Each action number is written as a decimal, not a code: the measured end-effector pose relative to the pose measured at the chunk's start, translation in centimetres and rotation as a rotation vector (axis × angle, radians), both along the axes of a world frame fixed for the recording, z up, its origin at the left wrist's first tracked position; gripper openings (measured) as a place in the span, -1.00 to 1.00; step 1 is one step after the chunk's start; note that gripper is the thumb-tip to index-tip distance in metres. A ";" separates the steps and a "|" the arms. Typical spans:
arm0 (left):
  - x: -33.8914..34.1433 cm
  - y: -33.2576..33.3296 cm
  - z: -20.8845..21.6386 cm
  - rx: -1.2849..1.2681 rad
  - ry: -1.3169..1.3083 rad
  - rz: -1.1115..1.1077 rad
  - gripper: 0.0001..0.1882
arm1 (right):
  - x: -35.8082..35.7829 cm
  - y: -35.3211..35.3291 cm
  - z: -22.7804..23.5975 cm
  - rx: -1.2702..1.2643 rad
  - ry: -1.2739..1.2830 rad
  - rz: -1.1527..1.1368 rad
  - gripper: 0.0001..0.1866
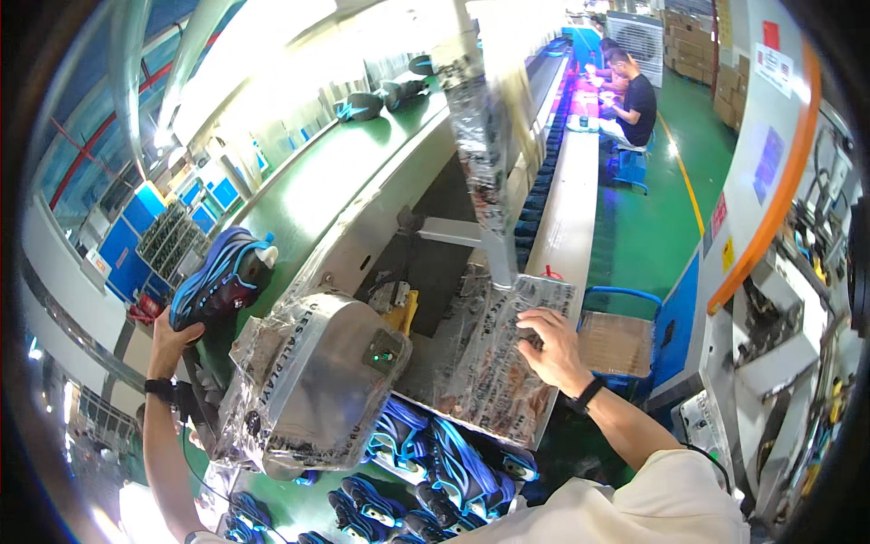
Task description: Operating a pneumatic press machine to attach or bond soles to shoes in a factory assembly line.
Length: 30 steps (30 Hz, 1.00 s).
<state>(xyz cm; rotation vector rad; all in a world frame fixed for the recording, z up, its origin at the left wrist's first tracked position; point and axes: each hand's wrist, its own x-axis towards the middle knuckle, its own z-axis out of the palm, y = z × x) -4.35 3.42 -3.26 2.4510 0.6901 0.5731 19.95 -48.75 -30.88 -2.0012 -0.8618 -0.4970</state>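
Observation:
My left hand is closed around the toe end of a black sneaker with blue trim, lifted at the left beside the green conveyor belt. The shoe's heel points up and away, and a white patch shows there. My right hand is over a slanted panel wrapped in clear film and printed tape, its fingers loosely bent and apart, with nothing seen in them. Whether the fingertips touch the panel I cannot tell. Between my hands stands a rounded metal machine housing, film-wrapped, with a small green-lit display.
Several black-and-blue sneakers lie below the housing. More shoes sit farther up the belt. A metal post rises ahead. A blue-framed cart stands at the right, near an orange-edged machine. Seated people work along the far line.

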 end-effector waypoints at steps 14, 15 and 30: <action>11.0 -30.8 13.1 0.235 -0.468 -0.270 -0.50 | -6.5 -9.7 15.9 0.222 -0.303 -0.030 -0.01; 11.8 -34.6 13.0 0.223 -0.362 -0.496 -0.50 | -7.9 -11.5 17.6 0.276 -0.368 -0.012 0.01; 12.5 -88.4 -5.5 -0.414 0.370 -1.739 -0.52 | -34.1 -48.3 7.3 0.864 0.313 -0.885 -0.29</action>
